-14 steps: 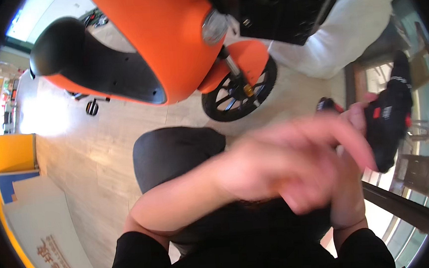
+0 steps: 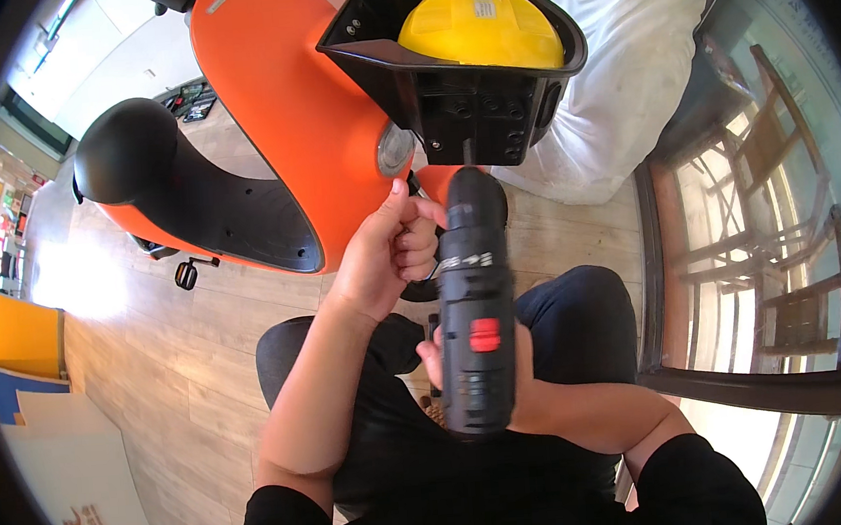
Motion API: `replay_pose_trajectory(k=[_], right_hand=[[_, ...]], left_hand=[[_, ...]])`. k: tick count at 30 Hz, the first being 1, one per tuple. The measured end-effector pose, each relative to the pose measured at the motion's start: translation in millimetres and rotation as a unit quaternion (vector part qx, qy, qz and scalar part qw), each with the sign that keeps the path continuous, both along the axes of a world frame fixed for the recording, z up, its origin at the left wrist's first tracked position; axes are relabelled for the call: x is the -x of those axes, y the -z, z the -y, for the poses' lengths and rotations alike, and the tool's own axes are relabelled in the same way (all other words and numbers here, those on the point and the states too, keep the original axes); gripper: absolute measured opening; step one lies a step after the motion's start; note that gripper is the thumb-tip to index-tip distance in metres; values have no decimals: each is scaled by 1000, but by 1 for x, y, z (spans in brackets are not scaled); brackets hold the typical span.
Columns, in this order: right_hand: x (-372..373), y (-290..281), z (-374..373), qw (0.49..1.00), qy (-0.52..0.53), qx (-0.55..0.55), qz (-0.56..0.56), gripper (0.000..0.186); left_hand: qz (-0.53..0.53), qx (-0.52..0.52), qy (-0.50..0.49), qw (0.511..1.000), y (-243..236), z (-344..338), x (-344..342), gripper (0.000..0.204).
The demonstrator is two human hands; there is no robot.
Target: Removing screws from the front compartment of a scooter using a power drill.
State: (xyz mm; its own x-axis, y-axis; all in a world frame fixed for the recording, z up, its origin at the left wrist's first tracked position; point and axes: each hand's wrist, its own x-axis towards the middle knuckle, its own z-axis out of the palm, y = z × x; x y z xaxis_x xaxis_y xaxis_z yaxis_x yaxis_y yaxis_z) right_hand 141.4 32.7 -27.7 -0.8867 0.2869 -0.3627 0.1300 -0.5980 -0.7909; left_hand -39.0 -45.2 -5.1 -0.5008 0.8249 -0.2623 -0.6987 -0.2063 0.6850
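Observation:
My right hand [image 2: 431, 361] is wrapped round the grip of a black cordless drill [image 2: 474, 293] with a red switch, which hides most of the hand. The drill points away from me, its bit [image 2: 469, 152] at the lower wall of a black basket [image 2: 468, 103] with several holes. Whether the bit touches the wall, I cannot tell. Beside the drill's nose is my left hand [image 2: 401, 239], fingers curled and thumb up, the forefinger reaching to the tool. Anything inside those fingers is hidden. In the basket lies a yellow hard hat [image 2: 482, 26].
The basket sits at the front of an orange scooter [image 2: 268, 107] with a black seat [image 2: 125, 151]. Behind it is a person in white trousers [image 2: 613, 83]. A glass door [image 2: 750, 239] stands at right, a yellow and blue counter [image 2: 16, 339] at left.
The drill has swung from the right to the middle, now pointing at the basket. My left hand has moved up and left to its nose. The hard hat has come into view.

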Motion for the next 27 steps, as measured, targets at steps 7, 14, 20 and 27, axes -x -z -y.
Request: replay_pose_trajectory(k=[7, 14, 20, 27], right_hand=[[12, 7, 3, 908, -2, -392, -152, 43], [24, -4, -12, 871, -22, -476, -117, 43], [23, 7, -16, 905, -29, -413, -99, 42], [24, 12, -16, 930, -47, -358, -74, 44]], left_hand=[[-16, 13, -24, 999, -21, -23, -11, 58], [-3, 40, -83, 996, -12, -30, -9, 59], [-125, 87, -64, 986, -16, -32, -8, 63], [-146, 81, -63, 984, -12, -29, -6, 61]])
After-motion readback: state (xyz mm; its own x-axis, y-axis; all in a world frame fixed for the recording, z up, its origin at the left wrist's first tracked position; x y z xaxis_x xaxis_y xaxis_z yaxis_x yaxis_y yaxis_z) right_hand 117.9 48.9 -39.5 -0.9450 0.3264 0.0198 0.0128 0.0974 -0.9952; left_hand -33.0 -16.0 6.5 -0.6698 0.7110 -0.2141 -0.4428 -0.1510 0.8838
